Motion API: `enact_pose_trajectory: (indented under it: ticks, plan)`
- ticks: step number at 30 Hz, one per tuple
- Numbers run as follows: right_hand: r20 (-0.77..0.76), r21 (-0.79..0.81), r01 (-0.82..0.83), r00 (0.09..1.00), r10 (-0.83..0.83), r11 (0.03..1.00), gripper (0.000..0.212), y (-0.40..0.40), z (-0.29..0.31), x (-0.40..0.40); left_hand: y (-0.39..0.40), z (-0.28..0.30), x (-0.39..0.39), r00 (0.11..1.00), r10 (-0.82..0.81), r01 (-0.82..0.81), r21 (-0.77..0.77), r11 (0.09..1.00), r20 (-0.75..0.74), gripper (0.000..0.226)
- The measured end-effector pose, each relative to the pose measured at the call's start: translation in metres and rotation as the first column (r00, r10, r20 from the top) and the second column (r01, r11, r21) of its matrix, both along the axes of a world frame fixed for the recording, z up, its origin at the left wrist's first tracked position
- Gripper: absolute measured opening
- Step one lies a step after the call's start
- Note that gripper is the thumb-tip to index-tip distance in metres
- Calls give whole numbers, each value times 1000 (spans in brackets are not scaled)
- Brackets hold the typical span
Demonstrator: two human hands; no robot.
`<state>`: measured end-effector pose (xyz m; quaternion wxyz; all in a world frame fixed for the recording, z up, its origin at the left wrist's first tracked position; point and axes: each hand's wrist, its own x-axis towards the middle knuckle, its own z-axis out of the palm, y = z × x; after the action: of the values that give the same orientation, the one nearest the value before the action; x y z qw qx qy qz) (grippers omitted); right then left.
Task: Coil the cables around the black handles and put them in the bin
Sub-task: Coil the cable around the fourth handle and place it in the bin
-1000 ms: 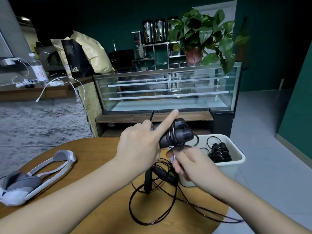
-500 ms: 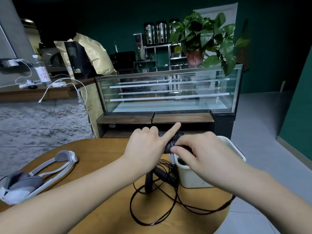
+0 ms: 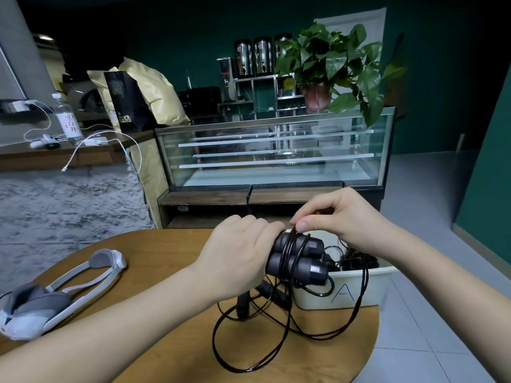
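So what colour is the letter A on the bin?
Blue, on the white bin, seen in the head view.

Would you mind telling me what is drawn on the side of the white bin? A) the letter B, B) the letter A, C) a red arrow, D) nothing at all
B: the white bin has a blue letter A drawn on its near side wall.

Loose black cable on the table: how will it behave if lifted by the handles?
Likely floppy: the black cable lies in slack loops on the table. Probably snags: a strand drapes over the white bin. Seems light; the right hand pinches it.
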<state>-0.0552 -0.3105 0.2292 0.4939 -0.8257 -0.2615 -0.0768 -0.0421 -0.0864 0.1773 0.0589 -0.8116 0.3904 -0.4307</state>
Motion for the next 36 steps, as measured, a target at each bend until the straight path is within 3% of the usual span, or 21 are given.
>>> enact_pose_trajectory:
  ticks: [4, 6, 9, 12, 15, 18, 22, 27, 30, 32, 34, 36]
  plan:
    - [-137, 150, -31, 989, 52, 988, 16, -5, -15, 9, -1, 2, -10, 998, -49, 42, -127, 991, -50, 67]
    - [-170, 190, -31, 983, 64, 981, 9, -3, -26, 7, -1, 3, -11, 997, -64, 57, -158, 986, -39, 71]
    - [-175, 135, -16, 984, 40, 991, 19, 5, -39, -2, -1, 6, -8, 999, -47, 40, -216, 976, -25, 58]
    - [-209, 62, 54, 977, -40, 997, 32, 20, -47, -12, -5, 9, -6, 999, 20, -31, -249, 968, -47, 60]
    - [-208, -43, 108, 971, -115, 993, 32, 33, -50, -22, -9, 14, -3, 987, 127, -150, -277, 949, -99, 72]
    - [-205, -86, 34, 977, -51, 996, 20, 46, -44, -38, -14, 20, 4, 958, 246, -278, -271, 921, -147, 82]
    - [-74, -170, 147, 984, -161, 974, 12, 52, -35, -46, -16, 23, 9, 915, 377, -400, -212, 892, -145, 89]
    - [173, -378, 310, 949, -263, 872, 27, 52, -32, -49, -19, 19, 9, 907, 418, -421, -87, 903, -50, 85]
    - [438, -507, 486, 857, -273, 711, 26, 50, -31, -48, -13, 14, 12, 897, 440, -440, 12, 898, -42, 87]
    - [614, -507, 603, 754, -233, 615, 28, 48, -25, -45, -10, 8, 11, 916, 396, -390, 92, 916, -59, 84]
    - [618, -539, 597, 759, -203, 594, 35, 46, -15, -41, -9, 1, 9, 939, 326, -302, 194, 933, -106, 82]
    - [536, -567, 511, 824, -181, 646, 40, 39, -8, -31, -7, -5, 7, 952, 285, -248, 263, 932, -114, 76]
